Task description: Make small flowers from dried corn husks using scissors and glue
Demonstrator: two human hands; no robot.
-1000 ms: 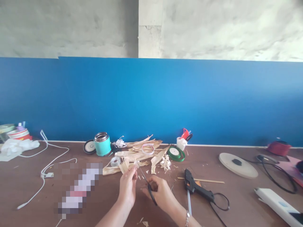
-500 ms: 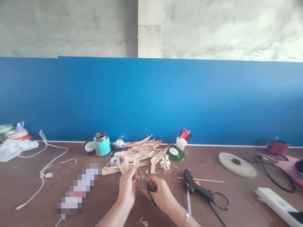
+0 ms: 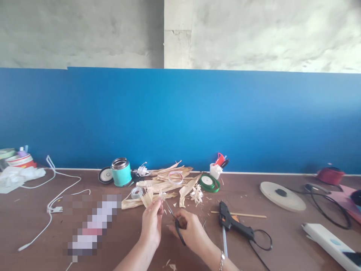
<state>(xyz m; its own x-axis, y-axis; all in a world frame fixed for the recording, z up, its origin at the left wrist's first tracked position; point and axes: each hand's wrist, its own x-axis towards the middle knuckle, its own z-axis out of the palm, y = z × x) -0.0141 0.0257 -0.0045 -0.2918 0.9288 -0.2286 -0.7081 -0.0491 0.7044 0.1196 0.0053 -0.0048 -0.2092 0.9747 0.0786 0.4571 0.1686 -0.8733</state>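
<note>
My left hand [image 3: 152, 220] pinches a pale, fringed piece of dried corn husk [image 3: 148, 196] whose cut strips stick up above the fingers. In my right hand [image 3: 189, 230] is a pair of scissors [image 3: 178, 230] with dark handles. Their blades point up and left, the tips close to the husk by my left fingertips. Whether the tips touch it I cannot tell. Behind my hands lies a pile of dried corn husks [image 3: 160, 186], with a pale husk flower [image 3: 197, 194] at its right end. Small husk scraps lie around.
A black glue gun [image 3: 237, 224] with its cord lies right of my hands, across a thin wooden stick [image 3: 251, 215]. Behind stand a turquoise jar [image 3: 122, 176], a green ribbon roll [image 3: 209, 183] and a white cup [image 3: 216, 171]. White cables [image 3: 60, 195] trail at left; a power strip [image 3: 328, 241] lies right.
</note>
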